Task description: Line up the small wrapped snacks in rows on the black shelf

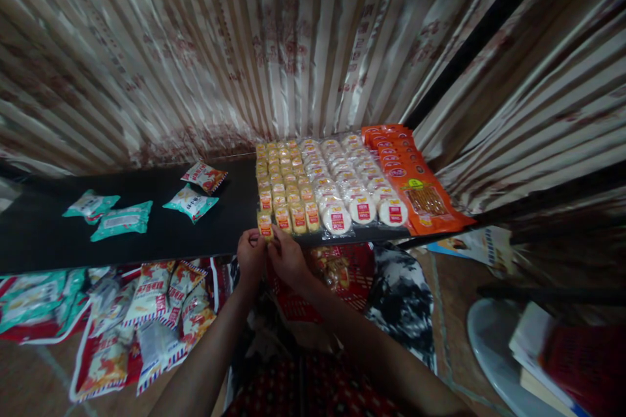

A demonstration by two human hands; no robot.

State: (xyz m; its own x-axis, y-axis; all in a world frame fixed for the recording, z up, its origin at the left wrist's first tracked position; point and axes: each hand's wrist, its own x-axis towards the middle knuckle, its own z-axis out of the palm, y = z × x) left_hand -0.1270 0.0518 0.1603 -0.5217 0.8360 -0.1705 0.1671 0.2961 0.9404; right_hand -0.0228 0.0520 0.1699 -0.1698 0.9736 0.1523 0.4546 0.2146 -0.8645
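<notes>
Both hands meet at the shelf's front edge, left hand (250, 257) and right hand (288, 257) bent inward, thumbs and fingers pinching at the lower end of a small yellow packet (265, 226). Behind everything hangs a pleated, printed curtain (293, 45), and before it runs a long black shelf (161, 237). Below the shelf's left part, a red container with a white rim (79, 358) holds larger snack packets (151, 293); a red basket (368, 260) is just under the right hand. On the shelf's right end lie overlapping orange packets (415, 188); next to them are rows of round white packets (364, 208), then rows of yellow packets (293, 185). Well apart to the left are three green packets (190, 203) and one red-and-white packet (204, 177).

The pinched packet sits at the front left corner of the yellow rows, in line with its neighbours. It looks very light, its wrapper thin and probably slippery, its contents perhaps brittle; the wrapper's end or side edges would be the kindest hold, with little squeeze on the middle. The light is dim and the fingers overlap, so exactly which fingertips bear on it is hard to tell.
</notes>
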